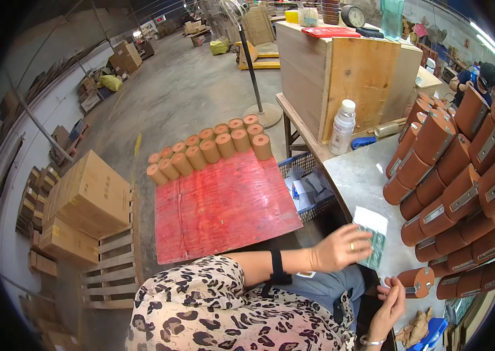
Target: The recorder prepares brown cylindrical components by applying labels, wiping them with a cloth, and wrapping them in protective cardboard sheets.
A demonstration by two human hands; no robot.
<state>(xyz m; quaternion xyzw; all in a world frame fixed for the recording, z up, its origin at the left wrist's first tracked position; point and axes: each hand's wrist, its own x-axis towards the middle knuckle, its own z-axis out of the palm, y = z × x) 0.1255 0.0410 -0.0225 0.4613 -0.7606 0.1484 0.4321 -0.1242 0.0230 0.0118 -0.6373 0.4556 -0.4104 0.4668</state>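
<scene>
My left hand (344, 248), a ring on one finger, lies with its fingers stretched over the left edge of a green-and-white sheet (378, 241). That sheet rests on the grey metal tabletop (370, 175). Lower right, my right hand (389, 311) has thumb and fingers closed together. A small pale bit shows at its fingertips, too small to name. Just beyond those fingers a brown cylinder (424, 279) lies on its side, a hole in its end face and a metal strip along its side. Many similar brown cylinders (434, 175) are piled on the right.
Rows of brown cylinders (224, 144) stand at the far edge of a red board (224, 205). A blue basket (317, 205) holds papers. A white bottle (343, 126) stands by a wooden box (358, 82). Cartons (89, 193) sit left; a person (477, 82) works far right.
</scene>
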